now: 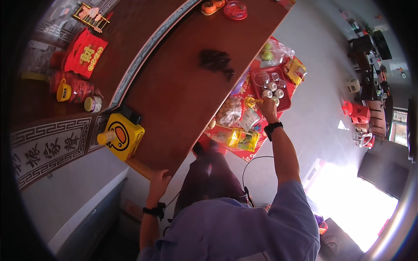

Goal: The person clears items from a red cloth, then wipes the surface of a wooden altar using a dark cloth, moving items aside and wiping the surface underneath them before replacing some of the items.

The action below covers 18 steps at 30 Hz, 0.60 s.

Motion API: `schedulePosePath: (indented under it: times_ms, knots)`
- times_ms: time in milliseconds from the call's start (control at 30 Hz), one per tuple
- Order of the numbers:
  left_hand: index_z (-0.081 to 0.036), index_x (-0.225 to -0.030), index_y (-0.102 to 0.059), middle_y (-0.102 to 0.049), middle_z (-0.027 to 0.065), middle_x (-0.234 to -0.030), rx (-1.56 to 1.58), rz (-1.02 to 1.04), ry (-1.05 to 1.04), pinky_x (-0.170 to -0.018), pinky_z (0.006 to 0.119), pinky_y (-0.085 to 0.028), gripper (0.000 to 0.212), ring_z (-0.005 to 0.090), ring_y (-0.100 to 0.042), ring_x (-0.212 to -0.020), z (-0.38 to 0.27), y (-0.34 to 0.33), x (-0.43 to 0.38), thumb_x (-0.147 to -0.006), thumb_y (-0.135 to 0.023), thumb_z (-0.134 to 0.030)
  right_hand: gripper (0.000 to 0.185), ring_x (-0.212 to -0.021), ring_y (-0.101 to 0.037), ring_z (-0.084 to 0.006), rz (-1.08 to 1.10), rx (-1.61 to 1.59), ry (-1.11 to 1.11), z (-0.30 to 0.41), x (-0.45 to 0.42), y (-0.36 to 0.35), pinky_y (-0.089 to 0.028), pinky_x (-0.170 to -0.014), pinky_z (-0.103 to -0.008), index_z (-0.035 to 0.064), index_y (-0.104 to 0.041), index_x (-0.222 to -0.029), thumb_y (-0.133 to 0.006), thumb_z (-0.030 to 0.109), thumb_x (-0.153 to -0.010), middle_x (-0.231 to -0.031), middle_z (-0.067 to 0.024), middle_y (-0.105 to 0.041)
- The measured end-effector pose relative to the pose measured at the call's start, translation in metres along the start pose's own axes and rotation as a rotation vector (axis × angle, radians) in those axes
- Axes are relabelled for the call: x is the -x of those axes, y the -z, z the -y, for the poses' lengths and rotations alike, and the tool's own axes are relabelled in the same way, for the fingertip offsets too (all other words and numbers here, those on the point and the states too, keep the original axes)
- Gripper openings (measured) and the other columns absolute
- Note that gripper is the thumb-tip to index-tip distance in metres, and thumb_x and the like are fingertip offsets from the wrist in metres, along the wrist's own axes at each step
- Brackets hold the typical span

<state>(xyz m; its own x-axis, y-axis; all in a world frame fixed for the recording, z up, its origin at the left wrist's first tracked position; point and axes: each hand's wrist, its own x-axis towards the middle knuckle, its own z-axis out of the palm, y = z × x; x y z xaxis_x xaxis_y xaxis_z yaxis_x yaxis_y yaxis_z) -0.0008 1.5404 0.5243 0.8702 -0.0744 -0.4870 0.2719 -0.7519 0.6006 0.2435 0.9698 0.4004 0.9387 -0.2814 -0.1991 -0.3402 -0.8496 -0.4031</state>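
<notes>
My left hand [159,183] rests at the near corner of a reddish-brown wooden table [163,107], thumb apart from the fingers and nothing visible in it. My right hand [269,109] reaches over a lower table with a red patterned cloth [214,133]. It is at the near edge of a red plastic basket [287,105], which holds several small white cups [271,86] and clear glasses [275,76]. A crumpled yellow wrapper [250,102] meets its fingers; whether they grip it or a cup is hidden.
Bagged brown items [227,111], yellow packets [243,139], blue-handled scissors [258,127] and bagged green fruit [267,54] lie on the cloth. A yellow box [135,138] stands by the wooden table's left edge. Dark items [215,61] lie on its top. Red stools [360,114] stand far right.
</notes>
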Motion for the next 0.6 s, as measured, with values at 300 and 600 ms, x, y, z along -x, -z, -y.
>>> schedulePosePath:
  times_ms: [300, 600]
  knots:
    - [-0.003, -0.125, -0.065, -0.069, 0.0206, -0.116, 0.107, 0.004, 0.186, -0.09, 0.044, -0.052, 0.035, 0.0366, -0.066, -0.106, 0.009, -0.015, 0.058, -0.094, -0.071, -0.018, 0.031, -0.097, -0.073, -0.0406, 0.018, -0.018, -0.186, -0.014, -0.056, -0.044, -0.057, -0.085, -0.0497, 0.0061, -0.079, -0.097, -0.079, 0.03, -0.078, -0.098, -0.0235, -0.075]
    - [-0.005, -0.127, -0.066, -0.069, 0.0193, -0.12, 0.112, -0.014, 0.274, -0.091, 0.043, -0.053, 0.036, 0.0371, -0.066, -0.106, 0.002, -0.012, 0.073, -0.095, -0.071, -0.021, 0.035, -0.091, -0.072, -0.043, -0.103, 0.09, -0.179, -0.043, -0.091, -0.068, -0.055, -0.076, -0.053, 0.0036, -0.073, -0.091, -0.08, 0.033, -0.073, -0.091, -0.023, -0.074]
